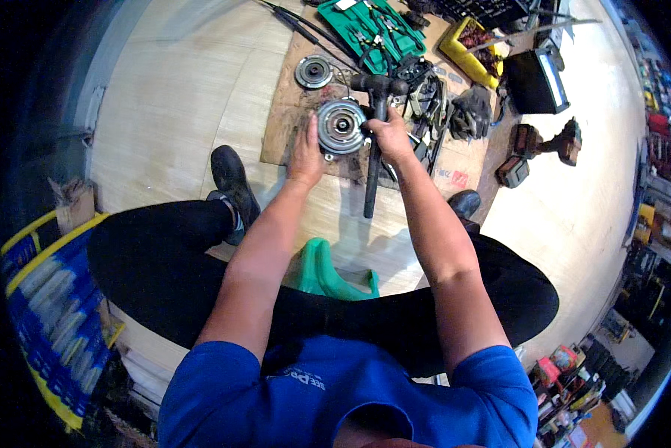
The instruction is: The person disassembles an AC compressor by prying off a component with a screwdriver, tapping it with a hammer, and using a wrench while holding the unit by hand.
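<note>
A round, ringed metal pulley (341, 127) with a hub at its centre is between my hands, above a stained brown board (278, 142). My left hand (306, 155) grips its left rim, the fingers stretched along the edge. My right hand (392, 137) is closed around the black handle of a hammer (370, 187), close to the pulley's right rim. The hammer's dark head points away from me, and its handle reaches back toward me. Beyond my left hand lies a smaller ringed metal disc (314, 72).
A green tool case (373, 33) with pliers lies at the back, beside a yellow bin (462, 52). Dark gloves (471, 112) and loose tools lie to the right. Farther right are a black box (533, 82) and a cordless drill (563, 142). A green stool (320, 272) is beneath me.
</note>
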